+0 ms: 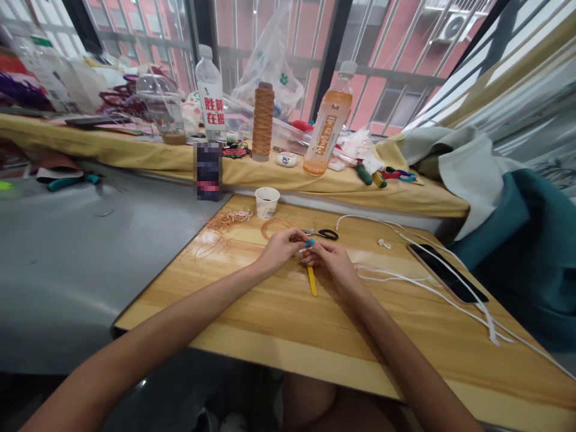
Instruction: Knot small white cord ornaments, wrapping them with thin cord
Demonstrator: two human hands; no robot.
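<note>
My left hand [287, 245] and my right hand [330, 258] meet above the wooden table, thumbs and fingertips pinched together. A short bit of white cord [303, 250] shows between them; most of it is hidden by the fingers. Bright blue nails mark the spot where the tips touch. Under the right hand, a narrow yellow stick [312, 282] points toward me, its upper end covered. Scissors with black handles [328, 234] lie just beyond the hands. Long white cords [418, 288] run across the table to the right of my right hand.
Brown thread [225, 222] lies tangled at the table's back left, near a paper cup [267, 204]. A phone [445, 273] rests at the right under a cord. On the ledge behind stand a spool of brown thread [263, 123], an orange drink bottle [328, 120] and a clear bottle [210, 90].
</note>
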